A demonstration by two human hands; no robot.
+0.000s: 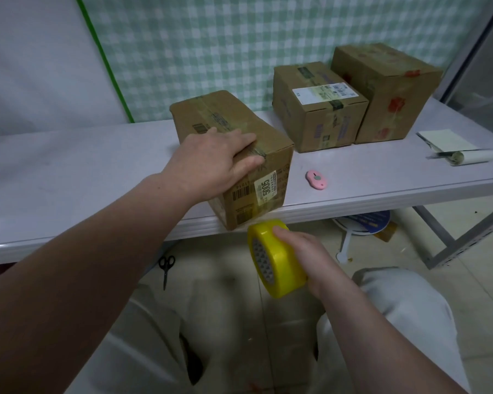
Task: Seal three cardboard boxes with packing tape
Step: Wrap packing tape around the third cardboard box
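Note:
Three closed cardboard boxes stand on a pale table. The nearest box sits at the table's front edge, one corner reaching the rim. My left hand lies flat on its top near the front end, fingers straight along the taped seam. Below the table edge my right hand grips a yellow roll of packing tape, which is held just under the box's front corner. A middle box with a white label and a taller box with red prints stand at the back right.
A pink box cutter lies on the table right of the near box. A folded white paper with a roll rests at the far right. Black scissors and a hand fan lie on the floor under the table.

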